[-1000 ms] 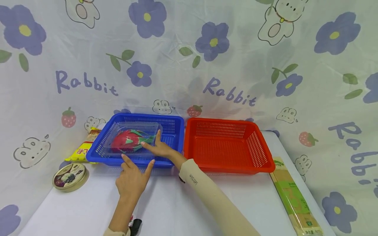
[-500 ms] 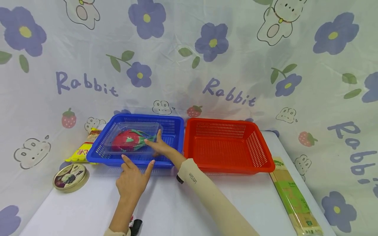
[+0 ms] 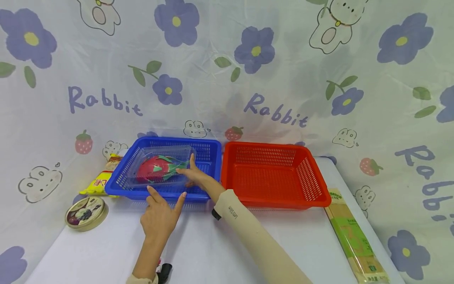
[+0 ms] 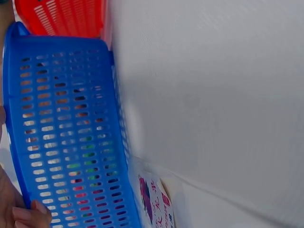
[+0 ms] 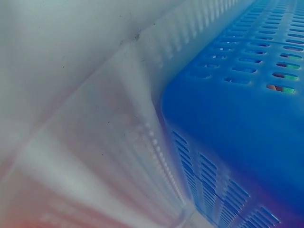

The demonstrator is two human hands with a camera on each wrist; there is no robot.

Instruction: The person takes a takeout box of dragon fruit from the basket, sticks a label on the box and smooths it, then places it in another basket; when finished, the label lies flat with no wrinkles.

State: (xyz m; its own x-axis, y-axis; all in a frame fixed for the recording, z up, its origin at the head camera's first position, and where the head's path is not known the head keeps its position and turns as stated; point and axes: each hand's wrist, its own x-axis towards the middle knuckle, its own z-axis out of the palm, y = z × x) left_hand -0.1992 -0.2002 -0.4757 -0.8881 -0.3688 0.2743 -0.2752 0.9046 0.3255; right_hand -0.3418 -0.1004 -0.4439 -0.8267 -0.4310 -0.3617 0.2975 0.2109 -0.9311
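A dragon fruit (image 3: 152, 169), pink with green leafy tips, shows through a clear plastic box (image 3: 136, 182) in the blue basket (image 3: 213, 165). Whether the box encloses the fruit or lies over it, I cannot tell. My right hand (image 3: 197, 176) reaches over the basket's front rim and grips the box's right end, thumb near the fruit's tips. Against the front rim rest my left hand's (image 3: 158, 216) straight index finger and spread thumb. In the left wrist view, its other fingertips (image 4: 31, 217) are bent beside the basket's perforated wall. The right wrist view shows no hand.
A red basket (image 3: 262, 205) adjoins the blue one on the right. To the left are a yellow snack bag (image 3: 97, 183) and a round gold tin (image 3: 85, 213). A long noodle packet (image 3: 354, 236) lies at the right edge, and a printed cloth (image 3: 213, 79) hangs behind.
The clear box and dragon fruit have shifted slightly right, and the box tilts a little more. My right thumb has drawn back rightward. The left hand stays put.
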